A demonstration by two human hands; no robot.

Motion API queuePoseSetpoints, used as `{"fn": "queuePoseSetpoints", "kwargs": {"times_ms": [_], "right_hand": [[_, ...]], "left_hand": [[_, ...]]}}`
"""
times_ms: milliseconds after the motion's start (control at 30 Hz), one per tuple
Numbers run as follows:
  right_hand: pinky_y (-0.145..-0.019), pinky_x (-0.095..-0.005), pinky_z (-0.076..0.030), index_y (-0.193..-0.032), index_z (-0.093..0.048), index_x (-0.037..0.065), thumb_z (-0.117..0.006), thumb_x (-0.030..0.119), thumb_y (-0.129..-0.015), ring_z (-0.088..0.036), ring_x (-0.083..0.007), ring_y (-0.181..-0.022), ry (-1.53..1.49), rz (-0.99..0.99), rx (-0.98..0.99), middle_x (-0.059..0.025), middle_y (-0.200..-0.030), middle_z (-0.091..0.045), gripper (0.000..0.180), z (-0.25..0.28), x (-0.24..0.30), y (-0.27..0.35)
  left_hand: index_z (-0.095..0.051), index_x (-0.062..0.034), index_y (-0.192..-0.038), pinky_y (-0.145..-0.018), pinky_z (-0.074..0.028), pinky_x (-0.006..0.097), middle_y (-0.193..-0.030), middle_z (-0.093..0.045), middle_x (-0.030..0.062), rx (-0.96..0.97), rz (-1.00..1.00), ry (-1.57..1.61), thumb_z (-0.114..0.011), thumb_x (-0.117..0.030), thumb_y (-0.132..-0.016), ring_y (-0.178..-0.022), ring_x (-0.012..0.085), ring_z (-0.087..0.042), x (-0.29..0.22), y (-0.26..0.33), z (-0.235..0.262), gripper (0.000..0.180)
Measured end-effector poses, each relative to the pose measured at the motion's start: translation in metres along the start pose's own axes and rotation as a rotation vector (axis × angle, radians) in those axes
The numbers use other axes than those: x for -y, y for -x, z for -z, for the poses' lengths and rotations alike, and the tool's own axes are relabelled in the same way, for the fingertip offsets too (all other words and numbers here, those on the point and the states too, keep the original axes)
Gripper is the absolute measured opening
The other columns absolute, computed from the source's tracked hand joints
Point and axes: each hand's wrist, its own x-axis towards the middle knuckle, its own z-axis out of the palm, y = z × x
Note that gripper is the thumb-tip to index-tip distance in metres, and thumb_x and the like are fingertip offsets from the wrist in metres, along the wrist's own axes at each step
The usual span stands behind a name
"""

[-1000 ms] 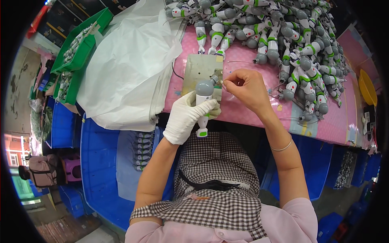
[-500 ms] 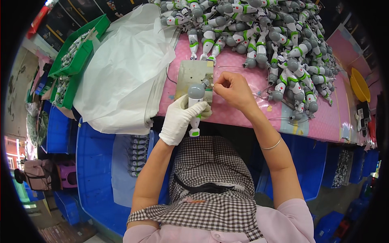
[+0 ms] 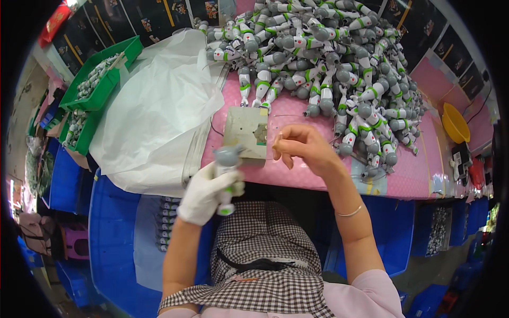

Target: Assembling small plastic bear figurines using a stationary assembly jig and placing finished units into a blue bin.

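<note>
My left hand (image 3: 204, 193), in a white glove, is closed around a toy limb (image 3: 227, 157). The limb is white with green trim and has a grey ball end pointing up, slightly blurred. It hangs over the near table edge, just below the metal block (image 3: 241, 127), a flat grey jig with a notch at its right side. My bare right hand (image 3: 307, 148) hovers right of that block, thumb and forefinger pinched together and the other fingers curled. Whatever sits in the pinch is too small to name. Several similar limbs (image 3: 261, 87) lie just behind the block.
A large heap of toy limbs (image 3: 323, 58) covers the back of the pink table (image 3: 297, 180). White sheeting (image 3: 154, 116) lies at left beside green trays (image 3: 101, 100) of small parts. A yellow basin (image 3: 456, 123) stands far right. Below the table is a blue bin (image 3: 111, 228) with limbs in rows.
My left hand has drawn the toy limb away from the metal block, toward me and left. My right hand is still beside the block, its fingers slightly less tightly curled. The view has tilted upward.
</note>
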Motion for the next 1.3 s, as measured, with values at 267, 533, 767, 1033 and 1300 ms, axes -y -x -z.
{"fn": "queuePoseSetpoints", "kwargs": {"times_ms": [267, 533, 767, 1033, 1300], "right_hand": [[-0.089, -0.0387, -0.044, -0.101, -0.064, 0.003, -0.048, -0.005, -0.073, -0.055, -0.0363, -0.104, 1.567, 0.422, -0.446, -0.0184, -0.110, -0.060, 0.033, 0.116, -0.004, -0.060], [-0.080, -0.0388, -0.046, -0.116, -0.052, 0.012, -0.035, -0.008, -0.076, -0.052, -0.0333, -0.110, 2.025, 0.420, -0.012, -0.0114, -0.135, -0.044, 0.047, 0.231, -0.001, -0.075], [-0.077, -0.0321, -0.044, -0.130, -0.043, 0.011, -0.043, 0.009, -0.089, -0.056, -0.0247, -0.100, 1.580, 0.315, -0.238, -0.0125, -0.120, -0.055, 0.041, 0.204, 0.009, -0.089], [-0.078, -0.0268, -0.045, -0.136, -0.037, 0.001, -0.047, 0.022, -0.095, -0.059, -0.0162, -0.093, 1.314, 0.097, -0.576, -0.0102, -0.117, -0.059, 0.047, 0.187, 0.015, -0.049], [-0.081, -0.0345, -0.042, -0.103, -0.057, -0.001, -0.048, 0.012, -0.089, -0.053, -0.0208, -0.090, 1.532, 0.661, -0.666, -0.0112, -0.097, -0.056, 0.021, 0.075, -0.021, -0.031]], "left_hand": [[-0.052, -0.0076, -0.087, -0.050, -0.039, 0.022, -0.065, -0.048, -0.0009, -1.393, -0.438, -0.143, -0.062, -0.011, -0.080, -0.055, 0.0087, -0.048, 0.049, 0.149, 0.202, 0.012], [-0.064, 0.0002, -0.098, -0.069, -0.049, 0.036, -0.088, -0.066, 0.0137, -1.920, 0.364, 0.262, -0.075, -0.023, -0.071, -0.074, 0.0218, -0.063, 0.324, 0.286, 0.392, 0.038], [-0.065, 0.0031, -0.091, -0.066, -0.050, 0.034, -0.083, -0.066, 0.0134, -1.789, 0.358, 0.115, -0.074, -0.023, -0.071, -0.071, 0.0205, -0.064, 0.380, 0.303, 0.408, 0.034], [-0.063, 0.0006, -0.097, -0.082, -0.047, 0.041, -0.097, -0.063, 0.0240, -1.790, 0.719, -0.371, -0.075, -0.039, -0.065, -0.094, 0.0369, -0.061, 0.365, 0.223, 0.410, 0.052], [-0.059, 0.0050, -0.107, -0.071, -0.050, 0.038, -0.089, -0.064, 0.0251, -1.634, 0.871, -0.997, -0.067, -0.051, -0.073, -0.081, 0.0350, -0.065, 0.268, 0.194, 0.364, 0.066]]}}
